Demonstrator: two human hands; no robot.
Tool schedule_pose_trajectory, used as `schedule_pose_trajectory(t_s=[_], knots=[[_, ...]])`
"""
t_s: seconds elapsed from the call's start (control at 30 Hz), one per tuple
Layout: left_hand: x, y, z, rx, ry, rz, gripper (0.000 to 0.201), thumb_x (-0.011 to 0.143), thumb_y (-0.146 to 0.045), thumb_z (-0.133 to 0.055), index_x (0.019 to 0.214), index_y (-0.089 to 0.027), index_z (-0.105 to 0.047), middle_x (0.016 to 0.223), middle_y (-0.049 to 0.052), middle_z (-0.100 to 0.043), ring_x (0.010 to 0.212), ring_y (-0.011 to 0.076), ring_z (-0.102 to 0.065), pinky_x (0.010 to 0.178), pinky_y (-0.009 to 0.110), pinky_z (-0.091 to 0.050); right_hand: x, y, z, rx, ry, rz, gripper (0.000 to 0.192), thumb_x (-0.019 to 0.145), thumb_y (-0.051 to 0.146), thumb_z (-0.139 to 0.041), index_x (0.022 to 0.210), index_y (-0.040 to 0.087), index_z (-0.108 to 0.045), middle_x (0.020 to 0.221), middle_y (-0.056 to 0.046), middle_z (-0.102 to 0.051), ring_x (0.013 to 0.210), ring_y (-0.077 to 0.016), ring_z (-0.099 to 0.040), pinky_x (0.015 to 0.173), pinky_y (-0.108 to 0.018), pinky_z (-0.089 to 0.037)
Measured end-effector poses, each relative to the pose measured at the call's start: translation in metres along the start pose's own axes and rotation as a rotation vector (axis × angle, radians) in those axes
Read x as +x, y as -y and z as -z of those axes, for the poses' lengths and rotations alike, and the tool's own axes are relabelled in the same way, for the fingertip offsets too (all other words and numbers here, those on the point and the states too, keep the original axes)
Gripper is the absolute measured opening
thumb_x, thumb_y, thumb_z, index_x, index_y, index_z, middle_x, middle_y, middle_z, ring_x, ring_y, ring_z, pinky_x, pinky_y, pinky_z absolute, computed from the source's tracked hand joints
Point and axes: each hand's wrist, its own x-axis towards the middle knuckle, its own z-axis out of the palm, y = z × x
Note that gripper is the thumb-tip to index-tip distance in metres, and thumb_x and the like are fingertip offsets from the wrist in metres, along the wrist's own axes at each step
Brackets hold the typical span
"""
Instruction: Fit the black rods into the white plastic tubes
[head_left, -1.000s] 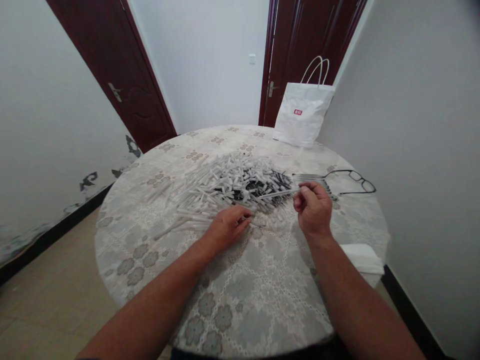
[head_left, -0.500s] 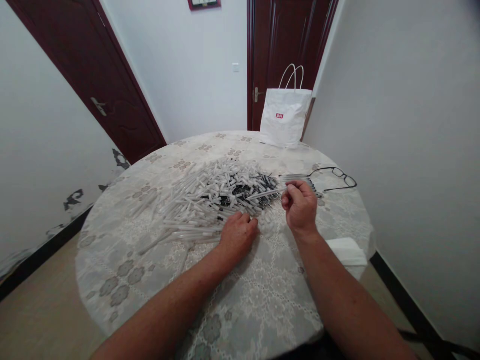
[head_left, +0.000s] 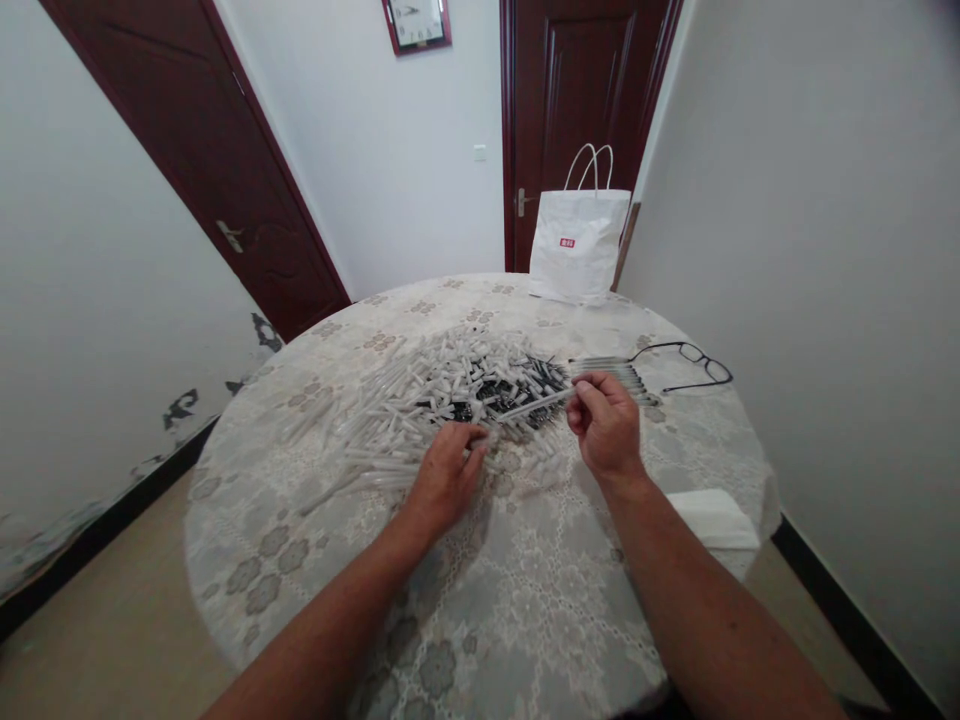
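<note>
A big heap of white pen tubes and small black parts (head_left: 450, 390) lies in the middle of a round table (head_left: 525, 590) with a lace cloth. My right hand (head_left: 604, 425) holds one thin clear pen tube (head_left: 536, 404) by its end, pointing left over the heap. My left hand (head_left: 446, 470) rests palm down at the near edge of the heap, its fingertips on the parts; whether it grips anything I cannot tell. A row of finished pens (head_left: 619, 368) lies just beyond my right hand.
Black-rimmed glasses (head_left: 694, 360) lie at the right. A white paper bag (head_left: 579, 245) stands at the table's far edge before a dark door. A folded white tissue (head_left: 712, 518) sits near the right rim. A wall runs close on the right.
My left hand slid a little left along the heap's near edge. My right hand keeps hold of the tube. The camera view tilted slightly.
</note>
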Motion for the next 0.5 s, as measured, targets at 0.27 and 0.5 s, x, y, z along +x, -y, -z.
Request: schedule_pose_trajectory(t_s=[0.27,0.5], knots=[[-0.009,0.017,0.023,-0.518,-0.075,0.308,0.028,0.088,-0.039,-0.066,0.109,-0.021,-0.069,0.082,0.002,-0.072,0.077,0.0171,-0.068,0.075,0.029,-0.053,-0.022,0.002,-0.013,-0.090,0.166,-0.010,0.016,0.087,0.035,-0.066,0.091,0.021,-0.061,0.059,0.005,-0.057,0.045,-0.0087,-0.046,0.040,-0.019,-0.034],[-0.009,0.029,0.021,-0.588,-0.060,0.325,0.027,0.084,-0.038,-0.073,0.103,-0.020,-0.071,0.082,0.003,-0.074,0.078,0.0180,-0.072,0.078,0.030,-0.055,-0.025,-0.001,-0.016,-0.165,0.179,0.014,0.015,0.089,0.036,-0.065,0.093,0.021,-0.060,0.062,0.004,-0.059,0.047,-0.0094,-0.049,0.041,-0.019,-0.037]])
